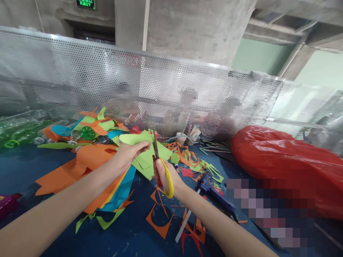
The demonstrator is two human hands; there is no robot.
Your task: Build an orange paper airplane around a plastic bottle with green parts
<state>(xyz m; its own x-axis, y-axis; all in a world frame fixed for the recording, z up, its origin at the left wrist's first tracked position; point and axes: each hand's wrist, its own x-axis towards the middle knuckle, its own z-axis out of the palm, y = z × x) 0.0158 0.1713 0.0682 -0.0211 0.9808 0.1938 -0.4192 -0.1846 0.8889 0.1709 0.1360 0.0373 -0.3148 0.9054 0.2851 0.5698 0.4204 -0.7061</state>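
Observation:
Fingers of my left hand are pinched on a light green paper piece above the blue table. In my right hand is a pair of scissors with a yellow handle; its blades point up and away, parted a little, close to the paper's right end. Larger green sheets lie beneath both hands. Left of them, orange paper rests on blue and yellow sheets.
A glue gun lies right of my right hand among paper scraps. Farther right is a red plastic bag. Plastic bottles stand at the left. Behind are cups of markers and a perforated metal screen.

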